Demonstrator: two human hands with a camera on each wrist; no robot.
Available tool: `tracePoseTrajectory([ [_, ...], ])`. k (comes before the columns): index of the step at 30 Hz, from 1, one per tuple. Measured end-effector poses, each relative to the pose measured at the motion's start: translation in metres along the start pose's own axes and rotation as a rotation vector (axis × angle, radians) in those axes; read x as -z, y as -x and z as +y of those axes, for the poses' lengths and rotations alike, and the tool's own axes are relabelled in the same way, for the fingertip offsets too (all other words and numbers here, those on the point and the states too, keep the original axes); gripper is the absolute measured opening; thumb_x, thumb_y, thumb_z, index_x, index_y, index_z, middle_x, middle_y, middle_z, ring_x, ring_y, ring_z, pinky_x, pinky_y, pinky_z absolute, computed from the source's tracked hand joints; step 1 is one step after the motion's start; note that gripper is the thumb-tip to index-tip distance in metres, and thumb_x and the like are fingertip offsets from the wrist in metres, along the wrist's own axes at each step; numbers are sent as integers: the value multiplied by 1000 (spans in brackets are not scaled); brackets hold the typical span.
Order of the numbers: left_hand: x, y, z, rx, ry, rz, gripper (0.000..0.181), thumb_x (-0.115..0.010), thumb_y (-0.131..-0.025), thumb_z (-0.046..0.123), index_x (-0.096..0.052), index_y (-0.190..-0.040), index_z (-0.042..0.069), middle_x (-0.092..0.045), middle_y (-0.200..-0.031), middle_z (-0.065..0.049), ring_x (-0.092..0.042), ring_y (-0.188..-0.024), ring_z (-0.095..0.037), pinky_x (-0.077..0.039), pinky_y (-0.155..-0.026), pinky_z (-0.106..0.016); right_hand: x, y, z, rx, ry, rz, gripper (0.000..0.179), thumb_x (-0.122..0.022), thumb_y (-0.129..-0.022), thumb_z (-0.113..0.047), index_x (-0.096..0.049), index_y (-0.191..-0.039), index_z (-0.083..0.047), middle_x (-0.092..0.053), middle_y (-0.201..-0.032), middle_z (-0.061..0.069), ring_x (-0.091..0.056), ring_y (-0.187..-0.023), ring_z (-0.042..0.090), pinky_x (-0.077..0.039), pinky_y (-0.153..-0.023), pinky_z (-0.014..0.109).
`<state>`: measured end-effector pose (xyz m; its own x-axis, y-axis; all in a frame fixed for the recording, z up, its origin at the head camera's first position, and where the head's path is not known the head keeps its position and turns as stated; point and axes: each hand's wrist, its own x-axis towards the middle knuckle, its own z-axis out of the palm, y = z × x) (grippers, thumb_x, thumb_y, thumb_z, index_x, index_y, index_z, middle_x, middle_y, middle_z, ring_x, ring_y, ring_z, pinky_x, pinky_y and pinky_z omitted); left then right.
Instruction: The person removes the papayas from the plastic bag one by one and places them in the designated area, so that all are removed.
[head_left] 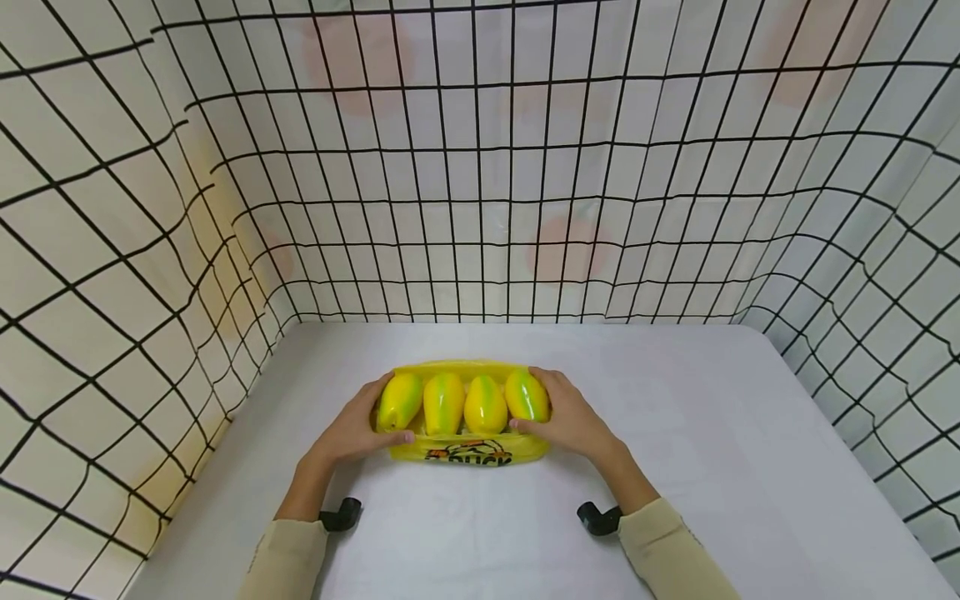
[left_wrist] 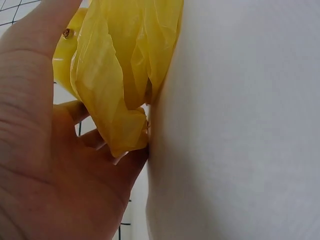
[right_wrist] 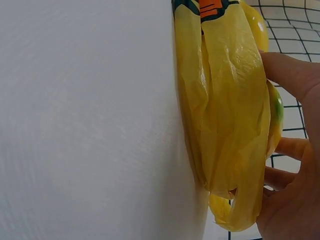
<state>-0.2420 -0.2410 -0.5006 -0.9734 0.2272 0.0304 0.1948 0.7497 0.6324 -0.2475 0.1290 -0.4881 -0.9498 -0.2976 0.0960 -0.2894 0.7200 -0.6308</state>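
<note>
Several shiny yellow mangoes with green streaks (head_left: 444, 404) lie in a row inside a yellow plastic bag (head_left: 525, 450), whose top is spread open. Dark and orange print marks the bag's front. My left hand (head_left: 356, 427) grips the bag's left end around the leftmost mango (head_left: 402, 398), thumb along the front rim. At the other end, my right hand (head_left: 576, 417) holds the bag around the rightmost mango (head_left: 527, 395). In the left wrist view, crumpled bag film (left_wrist: 102, 70) hangs between thumb and fingers. The right thumb (right_wrist: 287, 70) lies over the bag's rim in the right wrist view.
A white cloth-covered table (head_left: 697, 450) lies under the bag. Black wire mesh (head_left: 480, 175) rises at the back and both sides, with pale sheeting behind it. Black wrist-worn devices (head_left: 342, 514) sit by both beige sleeves.
</note>
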Motion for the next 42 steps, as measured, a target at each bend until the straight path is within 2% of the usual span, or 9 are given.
tracePoseTrajectory([
  [5, 3, 1, 2, -6, 9, 9, 111, -78, -66, 63, -22, -154, 28, -35, -152, -3, -44, -130, -27, -39, -107, -58, 0, 2, -3, -16, 14, -16, 96, -74, -75, -58, -30, -151, -20, -41, -148, 5, -47, -128, 24, -45, -105, 50],
  [11, 8, 2, 3, -24, -1, 19, 110, -77, -65, 66, -24, -154, 28, -35, -151, -4, -43, -131, -28, -39, -107, -59, 1, 3, -5, -7, 20, -2, 90, -74, -77, -53, -33, -150, -21, -44, -146, 3, -49, -124, 23, -47, -103, 49],
  [19, 8, 4, 1, -8, -25, 20, 111, -77, -64, 67, -24, -154, 29, -35, -151, -5, -43, -132, -30, -38, -106, -62, 2, 3, -4, 19, 6, 22, 87, -75, -77, -53, -35, -148, -22, -48, -140, 0, -51, -115, 20, -50, -97, 46],
  [27, 7, 3, 2, -9, -10, 20, 111, -78, -64, 67, -25, -154, 29, -37, -149, -6, -45, -129, -31, -40, -105, -61, 9, 4, -1, 29, -7, 30, 89, -72, -77, -59, -34, -149, -23, -46, -143, -1, -50, -118, 20, -49, -99, 47],
  [35, 6, 5, -2, -6, 13, 6, 113, -79, -63, 66, -23, -154, 30, -39, -150, -5, -47, -128, -31, -42, -104, -60, 24, 12, 2, 41, -18, 50, 88, -72, -77, -58, -35, -148, -23, -48, -141, 0, -53, -115, 21, -51, -95, 46],
  [42, 6, 6, -7, 18, 72, -33, 113, -81, -61, 64, -22, -153, 35, -39, -152, -4, -48, -129, -32, -46, -102, -56, 43, 21, 7, 21, -66, 61, 90, -72, -78, -60, -31, -151, -25, -42, -148, 2, -55, -119, 26, -53, -96, 47],
])
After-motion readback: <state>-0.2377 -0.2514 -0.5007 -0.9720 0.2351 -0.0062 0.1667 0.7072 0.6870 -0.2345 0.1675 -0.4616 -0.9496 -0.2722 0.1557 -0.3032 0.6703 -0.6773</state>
